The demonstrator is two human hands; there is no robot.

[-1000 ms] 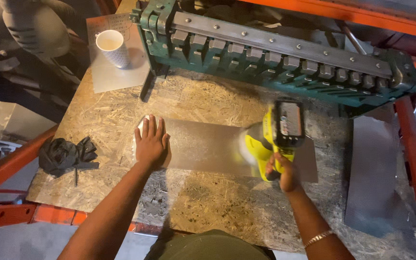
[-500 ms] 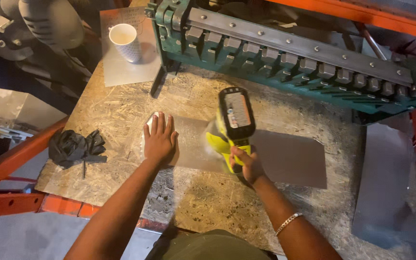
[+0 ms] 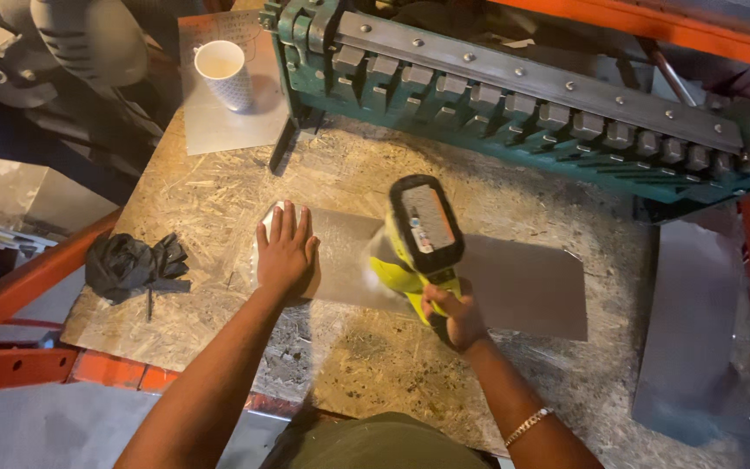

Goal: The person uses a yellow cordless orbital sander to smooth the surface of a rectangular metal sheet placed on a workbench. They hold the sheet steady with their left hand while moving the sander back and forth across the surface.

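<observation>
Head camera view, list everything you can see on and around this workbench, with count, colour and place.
Metal sheet: one, grey, flat mid-bench.
Power tool: one, yellow and black, over the sheet.
Bending brake: one, green, bench rear.
Cup: one, white, rear left, on a second small sheet.
Gloves: black heap, left bench edge.
Loose sheet: one, grey, right edge.
Bench top: chipboard, on orange frame.
Left hand: flat on the sheet's left end.
Right hand: gripping the tool's handle.
</observation>
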